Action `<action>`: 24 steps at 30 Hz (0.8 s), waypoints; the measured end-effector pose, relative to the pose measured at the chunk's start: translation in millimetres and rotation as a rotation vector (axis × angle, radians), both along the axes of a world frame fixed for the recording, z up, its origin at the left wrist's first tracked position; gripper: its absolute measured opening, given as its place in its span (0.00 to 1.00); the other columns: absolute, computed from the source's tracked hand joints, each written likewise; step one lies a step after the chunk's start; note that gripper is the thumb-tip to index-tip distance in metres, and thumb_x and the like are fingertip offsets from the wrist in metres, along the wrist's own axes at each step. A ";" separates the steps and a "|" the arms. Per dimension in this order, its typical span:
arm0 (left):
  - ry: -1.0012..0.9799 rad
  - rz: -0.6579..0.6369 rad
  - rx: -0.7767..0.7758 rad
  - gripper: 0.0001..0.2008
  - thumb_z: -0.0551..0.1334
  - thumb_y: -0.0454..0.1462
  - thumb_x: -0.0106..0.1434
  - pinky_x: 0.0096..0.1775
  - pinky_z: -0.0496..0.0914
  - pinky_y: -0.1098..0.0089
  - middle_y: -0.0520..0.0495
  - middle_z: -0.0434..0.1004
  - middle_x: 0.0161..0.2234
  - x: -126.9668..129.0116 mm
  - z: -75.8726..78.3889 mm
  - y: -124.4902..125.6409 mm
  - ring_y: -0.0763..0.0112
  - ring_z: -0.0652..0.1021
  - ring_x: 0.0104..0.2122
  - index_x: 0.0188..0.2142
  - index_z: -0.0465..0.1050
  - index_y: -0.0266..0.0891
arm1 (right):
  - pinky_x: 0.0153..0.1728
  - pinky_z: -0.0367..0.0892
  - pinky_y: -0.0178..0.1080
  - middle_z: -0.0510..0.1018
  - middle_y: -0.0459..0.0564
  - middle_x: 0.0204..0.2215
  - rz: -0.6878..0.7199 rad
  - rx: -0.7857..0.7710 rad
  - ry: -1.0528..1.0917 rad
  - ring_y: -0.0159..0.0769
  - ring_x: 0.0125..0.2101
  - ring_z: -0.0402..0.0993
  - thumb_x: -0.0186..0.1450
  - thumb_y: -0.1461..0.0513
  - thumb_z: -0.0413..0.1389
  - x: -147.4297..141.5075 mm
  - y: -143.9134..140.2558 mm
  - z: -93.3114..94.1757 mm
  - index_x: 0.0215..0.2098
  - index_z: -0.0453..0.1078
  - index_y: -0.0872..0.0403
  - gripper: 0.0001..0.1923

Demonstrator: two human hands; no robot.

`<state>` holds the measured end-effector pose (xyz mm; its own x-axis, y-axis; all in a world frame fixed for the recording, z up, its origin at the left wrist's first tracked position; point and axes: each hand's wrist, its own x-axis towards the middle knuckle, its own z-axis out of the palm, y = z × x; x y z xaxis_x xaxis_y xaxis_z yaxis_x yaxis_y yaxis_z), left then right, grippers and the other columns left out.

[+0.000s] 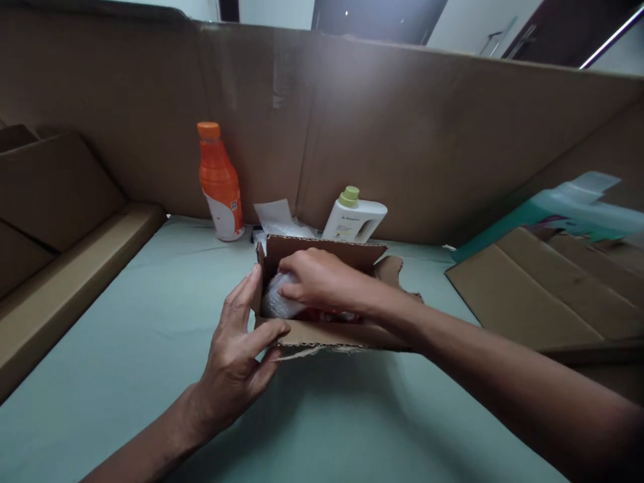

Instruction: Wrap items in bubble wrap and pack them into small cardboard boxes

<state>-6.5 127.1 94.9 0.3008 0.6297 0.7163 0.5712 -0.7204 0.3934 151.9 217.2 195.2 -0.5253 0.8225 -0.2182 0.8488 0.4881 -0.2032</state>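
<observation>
A small cardboard box [322, 333] stands with its flaps open in the middle of the cloth. My left hand [241, 342] grips its near left corner, thumb over the front flap and fingers along the left side. Reaching in from the right, my right hand [316, 276] has its fingers closed on a bubble-wrapped item [280, 298] at the box's left end. What the wrap contains cannot be made out. Something red and shiny [327, 315] shows beneath my right wrist, mostly hidden by the hand and the front flap.
Behind the box stand an orange bottle [220, 181] and a white bottle with a green cap [355, 218], with crumpled clear wrap [282, 221] between them. A tall cardboard wall [402, 134] closes the back. Cardboard pieces [548, 288] and a teal-filled container [563, 208] lie right; more cardboard [55, 194] left.
</observation>
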 end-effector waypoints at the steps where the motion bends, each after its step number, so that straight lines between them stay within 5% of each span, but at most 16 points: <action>1: -0.003 0.000 0.003 0.14 0.60 0.23 0.60 0.63 0.62 0.47 0.42 0.41 0.74 0.4 -0.7 0.5 0.48 0.56 0.69 0.42 0.75 0.38 | 0.31 0.65 0.37 0.84 0.58 0.38 0.017 -0.012 -0.067 0.45 0.36 0.81 0.62 0.63 0.57 -10.1 2.2 -9.4 0.42 0.80 0.57 0.12; 6: -0.019 -0.064 0.010 0.13 0.61 0.24 0.60 0.64 0.61 0.45 0.42 0.42 0.74 1.6 -6.1 7.9 0.46 0.56 0.69 0.42 0.74 0.38 | 0.32 0.67 0.38 0.84 0.60 0.38 0.065 -0.029 -0.103 0.45 0.37 0.82 0.67 0.62 0.54 -27.8 3.3 -35.7 0.40 0.80 0.57 0.12; 11: -0.071 -0.069 -0.003 0.15 0.62 0.25 0.61 0.64 0.62 0.47 0.40 0.45 0.73 3.8 -9.2 11.8 0.49 0.58 0.69 0.45 0.72 0.40 | 0.32 0.68 0.35 0.85 0.52 0.37 -0.053 0.044 0.208 0.40 0.35 0.80 0.66 0.58 0.59 6.8 -10.0 0.7 0.42 0.79 0.54 0.10; 14: -0.232 0.024 -0.046 0.25 0.64 0.28 0.63 0.62 0.66 0.51 0.36 0.47 0.72 0.2 -9.7 9.9 0.53 0.62 0.67 0.58 0.65 0.43 | 0.34 0.70 0.35 0.84 0.48 0.38 -0.205 0.219 0.499 0.37 0.35 0.80 0.66 0.58 0.59 51.9 -46.8 24.4 0.42 0.79 0.52 0.10; 16: -0.350 0.065 -0.124 0.34 0.65 0.33 0.64 0.60 0.68 0.50 0.36 0.48 0.71 -6.1 -13.1 7.8 0.52 0.62 0.67 0.66 0.56 0.46 | 0.33 0.72 0.36 0.84 0.47 0.34 -0.372 0.384 0.675 0.37 0.33 0.79 0.67 0.55 0.59 88.0 -82.5 22.6 0.39 0.79 0.50 0.10; 20: -0.442 0.117 -0.486 0.38 0.64 0.41 0.65 0.59 0.69 0.47 0.36 0.58 0.68 -16.6 -36.2 1.9 0.51 0.69 0.63 0.70 0.50 0.48 | 0.32 0.75 0.39 0.83 0.48 0.29 -0.785 0.570 0.949 0.36 0.27 0.78 0.64 0.53 0.62 146.4 -137.0 -32.5 0.37 0.77 0.51 0.11; 24: -0.497 0.087 -0.745 0.40 0.64 0.44 0.62 0.60 0.66 0.47 0.34 0.57 0.68 -7.0 -68.7 2.4 0.48 0.65 0.65 0.69 0.51 0.43 | 0.40 0.75 0.44 0.81 0.57 0.48 -0.763 0.284 0.952 0.46 0.46 0.79 0.58 0.54 0.64 152.3 -123.4 -105.1 0.52 0.72 0.53 0.25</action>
<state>-13.4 129.4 26.2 -0.0053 0.9890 0.1478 0.2506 -0.1418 0.9576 304.2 93.8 90.2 0.2536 0.9417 0.2210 0.5083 0.0647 -0.8588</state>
